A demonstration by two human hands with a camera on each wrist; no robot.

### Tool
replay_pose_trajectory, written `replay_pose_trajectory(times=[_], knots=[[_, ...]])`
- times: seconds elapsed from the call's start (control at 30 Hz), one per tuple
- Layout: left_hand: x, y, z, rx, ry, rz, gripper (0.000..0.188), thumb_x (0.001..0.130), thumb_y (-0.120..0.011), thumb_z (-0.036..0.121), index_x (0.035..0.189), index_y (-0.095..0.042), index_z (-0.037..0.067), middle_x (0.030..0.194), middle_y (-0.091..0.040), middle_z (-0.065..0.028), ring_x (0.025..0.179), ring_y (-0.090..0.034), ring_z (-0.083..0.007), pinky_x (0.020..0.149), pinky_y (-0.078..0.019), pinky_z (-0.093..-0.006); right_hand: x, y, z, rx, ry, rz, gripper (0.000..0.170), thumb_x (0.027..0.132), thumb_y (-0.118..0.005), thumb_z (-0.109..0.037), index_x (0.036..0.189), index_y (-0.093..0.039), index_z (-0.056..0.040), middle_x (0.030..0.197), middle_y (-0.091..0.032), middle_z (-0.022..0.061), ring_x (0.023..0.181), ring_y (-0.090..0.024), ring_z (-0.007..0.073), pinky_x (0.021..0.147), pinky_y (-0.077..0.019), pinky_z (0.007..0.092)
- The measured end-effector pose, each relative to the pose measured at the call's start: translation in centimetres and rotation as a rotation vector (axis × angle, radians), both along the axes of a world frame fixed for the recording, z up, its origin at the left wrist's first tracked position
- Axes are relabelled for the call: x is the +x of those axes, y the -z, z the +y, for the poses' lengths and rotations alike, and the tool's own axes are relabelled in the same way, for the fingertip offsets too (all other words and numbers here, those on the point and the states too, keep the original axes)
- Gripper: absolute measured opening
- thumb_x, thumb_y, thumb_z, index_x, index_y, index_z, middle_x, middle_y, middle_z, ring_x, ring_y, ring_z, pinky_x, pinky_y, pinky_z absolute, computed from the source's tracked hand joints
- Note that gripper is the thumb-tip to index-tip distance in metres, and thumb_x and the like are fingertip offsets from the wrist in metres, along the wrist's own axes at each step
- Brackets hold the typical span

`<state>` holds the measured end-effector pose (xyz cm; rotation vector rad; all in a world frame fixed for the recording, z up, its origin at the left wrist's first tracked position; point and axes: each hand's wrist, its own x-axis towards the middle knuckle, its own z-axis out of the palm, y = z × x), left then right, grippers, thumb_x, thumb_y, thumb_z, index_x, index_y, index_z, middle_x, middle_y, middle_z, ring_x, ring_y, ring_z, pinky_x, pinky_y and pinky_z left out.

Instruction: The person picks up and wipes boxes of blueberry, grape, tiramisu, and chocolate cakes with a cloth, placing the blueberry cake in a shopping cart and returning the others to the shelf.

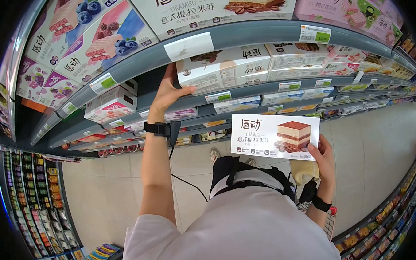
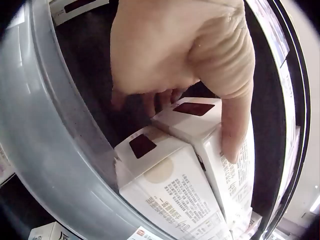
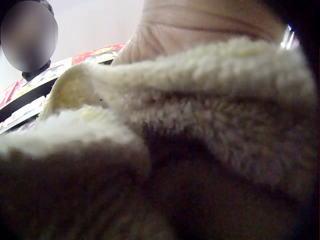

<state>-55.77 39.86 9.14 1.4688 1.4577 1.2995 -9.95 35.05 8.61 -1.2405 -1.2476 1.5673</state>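
My left hand (image 1: 167, 94) reaches into the shelf at the left end of a row of white cake boxes. In the left wrist view, its thumb lies along the printed face of a white cake box (image 2: 204, 131) and the other fingers curl at the box's end, partly hidden. A second white box (image 2: 172, 187) lies right against that one. My right hand (image 1: 326, 159) holds a tiramisu cake box (image 1: 256, 144) by its right edge, with the thumb on the printed front. A fluffy cream-coloured plush item (image 1: 304, 172) hangs below this hand and fills most of the right wrist view.
A grey shelf rail (image 1: 251, 31) runs above the left hand, with price tags along it. Larger cake boxes (image 1: 209, 7) stand on the shelf above. Behind the right wrist is part of a red cart (image 1: 330, 221). More shelving (image 1: 35, 191) stands at lower left.
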Motion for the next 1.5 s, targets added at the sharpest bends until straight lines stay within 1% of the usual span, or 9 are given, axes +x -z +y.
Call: replay_pose_trajectory(times=[0.53,0.73,0.8,0.83,0.9,1.1,1.37,1.43,1.5], knots=[[-0.9,0.1,1.2,-0.115,0.063,-0.123,0.107,0.058,-0.084,0.016,0.142,-0.019,0.001,0.139,-0.036,-0.0162,0.125,-0.039,-0.0240,0.105,-0.0292,-0.0312,0.8,0.3,-0.4,-0.018,-0.008,0.002,0.038,0.082,-0.067,-0.016,0.111,-0.050,0.0028,0.092,-0.063,0.0099,0.080,-0.061,0.0118,0.070,-0.0490,0.0248],[-2.5,2.7,2.1,-0.345,0.072,0.221,0.112,0.057,-0.084,0.016,0.142,-0.013,0.001,0.133,-0.042,-0.0164,0.119,-0.045,-0.0240,0.101,-0.0345,-0.0287,1.6,0.5,-0.9,-0.003,0.024,0.019,0.039,0.082,-0.067,-0.016,0.111,-0.050,0.0026,0.093,-0.063,0.0101,0.081,-0.062,0.0127,0.070,-0.0495,0.0252],[-2.7,3.0,1.5,-0.265,0.018,0.216,0.065,0.064,-0.082,0.018,0.119,-0.053,-0.003,0.114,-0.060,-0.0126,0.106,-0.054,-0.0205,0.094,-0.0401,-0.0294,1.9,0.6,-1.1,0.005,0.032,0.020,0.039,0.082,-0.067,-0.016,0.111,-0.049,0.0025,0.093,-0.063,0.0100,0.081,-0.062,0.0128,0.071,-0.0495,0.0251],[-3.0,2.8,1.4,-0.264,0.017,0.216,0.065,0.064,-0.082,0.018,0.119,-0.053,-0.003,0.114,-0.060,-0.0126,0.106,-0.054,-0.0205,0.094,-0.0401,-0.0294,2.0,0.6,-1.1,0.002,0.034,0.019,0.038,0.082,-0.067,-0.016,0.111,-0.049,0.0026,0.093,-0.063,0.0101,0.081,-0.062,0.0128,0.071,-0.0495,0.0250],[-4.2,2.3,0.9,-0.341,-0.009,0.217,0.109,0.058,-0.084,0.014,0.141,-0.015,0.001,0.129,-0.046,-0.0166,0.118,-0.046,-0.0237,0.100,-0.0357,-0.0297,1.9,0.6,-1.1,-0.003,0.033,0.020,0.038,0.082,-0.066,-0.015,0.111,-0.050,0.0027,0.094,-0.063,0.0101,0.081,-0.062,0.0129,0.071,-0.0495,0.0250],[-8.4,3.5,-0.7,-0.180,-0.201,0.129,0.103,0.060,-0.083,0.014,0.139,-0.018,0.000,0.126,-0.048,-0.0181,0.118,-0.046,-0.0244,0.100,-0.0344,-0.0296,1.3,0.6,-0.5,0.008,0.022,0.027,0.037,0.082,-0.066,-0.015,0.110,-0.050,0.0028,0.093,-0.063,0.0097,0.081,-0.062,0.0128,0.072,-0.0495,0.0250],[-5.0,5.5,-0.2,0.168,-0.617,0.376,0.118,0.055,-0.086,0.028,0.139,-0.010,-0.006,0.134,-0.037,-0.0262,0.122,-0.042,-0.0309,0.101,-0.0347,-0.0310,0.4,0.6,0.5,-0.015,-0.070,0.022,0.037,0.082,-0.066,-0.014,0.111,-0.049,0.0031,0.095,-0.062,0.0106,0.082,-0.063,0.0133,0.073,-0.0505,0.0257],[-2.2,6.3,-0.5,0.105,-0.672,0.395,0.131,0.052,-0.087,0.039,0.141,-0.001,-0.004,0.135,-0.038,-0.0246,0.127,-0.038,-0.0334,0.107,-0.0166,-0.0532,0.3,0.8,0.6,-0.016,-0.072,0.024,0.037,0.082,-0.066,-0.014,0.111,-0.049,0.0032,0.095,-0.062,0.0107,0.083,-0.063,0.0135,0.073,-0.0505,0.0257],[2.8,4.8,-1.5,-0.098,-0.728,0.451,0.128,0.059,-0.082,0.045,0.142,0.003,-0.004,0.135,-0.040,-0.0226,0.130,-0.035,-0.0335,0.106,-0.0056,-0.0598,0.2,0.9,0.6,-0.018,-0.074,0.028,0.038,0.082,-0.066,-0.014,0.112,-0.049,0.0033,0.095,-0.063,0.0107,0.083,-0.063,0.0137,0.073,-0.0505,0.0258]])
